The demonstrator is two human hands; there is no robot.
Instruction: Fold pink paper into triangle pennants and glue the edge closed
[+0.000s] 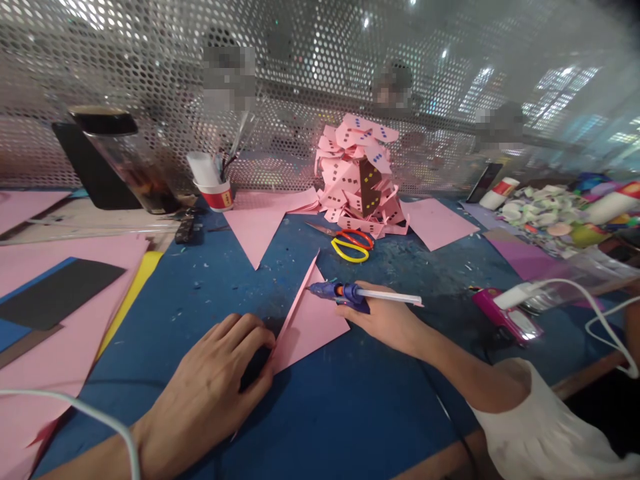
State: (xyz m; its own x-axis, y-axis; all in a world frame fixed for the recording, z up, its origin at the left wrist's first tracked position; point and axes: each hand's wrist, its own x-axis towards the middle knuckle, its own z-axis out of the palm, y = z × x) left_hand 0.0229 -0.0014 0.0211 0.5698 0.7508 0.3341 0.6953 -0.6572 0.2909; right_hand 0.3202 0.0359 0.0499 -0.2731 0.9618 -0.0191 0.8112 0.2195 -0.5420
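Note:
Between my hands lies a pink sheet (314,321) with its left edge folded up. My left hand (220,373) pinches the near left corner of that fold between thumb and fingers. My right hand (387,323) is wrapped around a blue hot glue gun (330,291), and a long white glue stick (393,296) sticks out of its back. The nozzle points left, at the raised fold; whether it touches is too small to tell. Beyond the sheet rest scissors (350,245) with one red and one yellow handle loop.
At the back stands a pile of pink folded pieces with dots (345,173). Pink sheets (440,223) lie beside it. Left are a paper cup (215,193), a dark-lidded bottle (140,167) and stacked sheets (115,267). A magenta device (505,313) and white cable (590,300) are right.

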